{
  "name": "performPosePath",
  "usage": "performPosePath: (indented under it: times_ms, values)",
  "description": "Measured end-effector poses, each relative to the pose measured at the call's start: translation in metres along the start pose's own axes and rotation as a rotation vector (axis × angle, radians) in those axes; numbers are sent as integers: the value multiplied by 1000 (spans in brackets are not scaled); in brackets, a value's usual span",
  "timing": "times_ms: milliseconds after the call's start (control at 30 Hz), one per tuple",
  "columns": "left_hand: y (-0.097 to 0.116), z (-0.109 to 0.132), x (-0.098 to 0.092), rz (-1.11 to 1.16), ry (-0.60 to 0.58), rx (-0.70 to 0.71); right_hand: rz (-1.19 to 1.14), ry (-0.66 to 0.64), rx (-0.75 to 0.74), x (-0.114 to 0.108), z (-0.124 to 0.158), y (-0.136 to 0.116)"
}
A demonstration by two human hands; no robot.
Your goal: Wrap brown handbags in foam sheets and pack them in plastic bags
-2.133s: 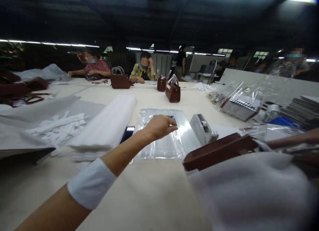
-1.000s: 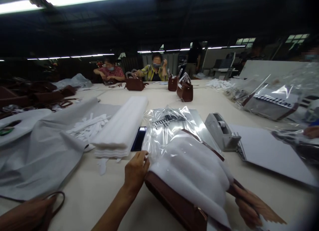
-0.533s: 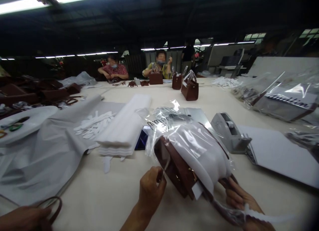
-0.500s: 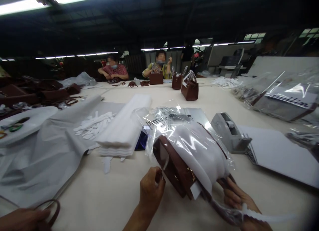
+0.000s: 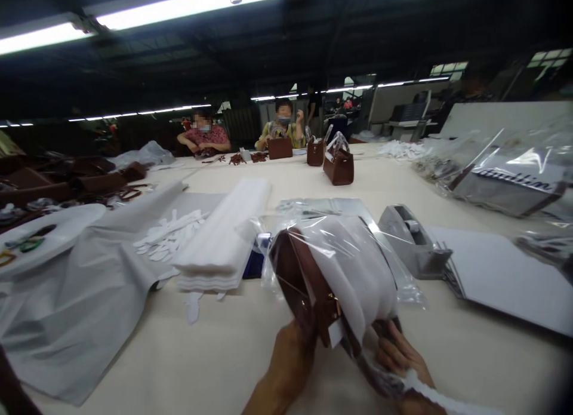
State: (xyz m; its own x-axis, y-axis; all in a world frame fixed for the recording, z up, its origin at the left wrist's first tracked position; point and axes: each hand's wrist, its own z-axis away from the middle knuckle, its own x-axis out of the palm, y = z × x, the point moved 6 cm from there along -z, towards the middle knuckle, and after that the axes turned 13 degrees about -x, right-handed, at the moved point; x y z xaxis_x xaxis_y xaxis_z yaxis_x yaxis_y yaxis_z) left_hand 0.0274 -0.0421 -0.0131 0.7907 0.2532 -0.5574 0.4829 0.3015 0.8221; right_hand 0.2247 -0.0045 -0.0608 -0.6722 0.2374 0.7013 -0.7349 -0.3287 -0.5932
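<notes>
In front of me a brown leather handbag lies tilted, partly inside a clear plastic bag. A white foam sheet is wrapped over its side. Gold hardware and a small white tag show on the near side. My left hand is closed at the handbag's lower left edge, its fingertips hidden by the bag. My right hand grips the near right end, by the handle, which is covered in clear film. A white strip trails over the right wrist.
Left of the handbag lie a stack of white foam sheets, white strips and grey cloth. A tape dispenser and white boards stand to the right. Finished handbags and seated co-workers are beyond.
My left hand has moved right and up against the handbag. The handbag and my right hand have shifted slightly left. Another person's hand with a brown strap has left the lower left.
</notes>
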Motion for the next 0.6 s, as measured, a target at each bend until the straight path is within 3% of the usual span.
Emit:
performPosePath:
  times_ms: [67, 133, 233, 300, 333, 400, 467, 533, 600]
  values:
    - [-2, 18, 5, -95, -130, 61, 24, 98, -20, -5, 1, -1]
    - [-9, 32, -10, -204, -102, 89, 108, 129, -46, -8, 5, -2]
    - [10, 54, -62, -282, 278, 264, 253, 87, -128, -3, 14, -6]
    - [49, 70, -86, -335, 553, 480, 319, 58, -185, 4, 20, -8]
    - [74, 75, -88, -402, 631, 588, 338, 47, -202, 7, 23, -9]
    - [121, 67, -75, -571, 675, 681, 352, 39, -217, 12, 27, -10]
    - [157, 44, -50, -746, 590, 680, 348, 36, -228, 14, 29, -11]
    - [176, 19, -24, -884, 470, 662, 341, 39, -250, 14, 31, -13]
    - [181, 3, -2, -965, 329, 660, 341, 55, -277, 12, 32, -16]
